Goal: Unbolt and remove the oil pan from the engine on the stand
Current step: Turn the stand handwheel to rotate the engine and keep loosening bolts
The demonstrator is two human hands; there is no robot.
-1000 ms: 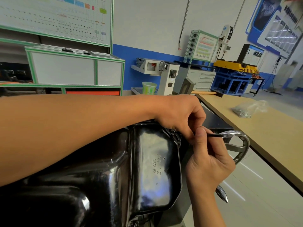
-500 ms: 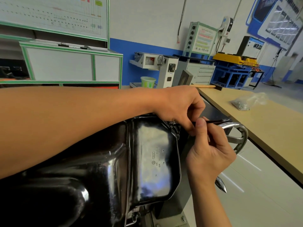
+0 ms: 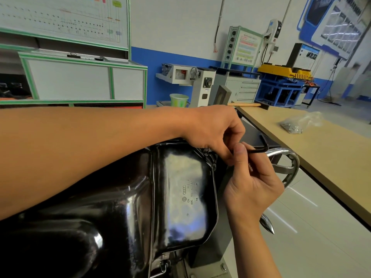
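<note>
workshop wall (image 3: 180,27) behind, blue-banded; up front the black pan (image 3: 180,197) lies under both arms, on the stand (image 3: 208,255). left hand (image 3: 212,129) curls its fingers at the pan's far rim, pinching the hex key (image 3: 259,150) near its tip; right hand (image 3: 253,187) pinches the shank between thumb and fingers. seated shallow, the key could slip and round the bolt, or knuckles could hit the handwheel (image 3: 291,163). bag (image 3: 301,123) on the bench (image 3: 331,157) holds small metal parts; cup (image 3: 178,99) contents are hidden

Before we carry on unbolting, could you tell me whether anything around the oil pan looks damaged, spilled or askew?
Nothing stands out: the oil pan shows no crack or spill, and the left hand and right hand grip the hex key at its far rim.
</note>
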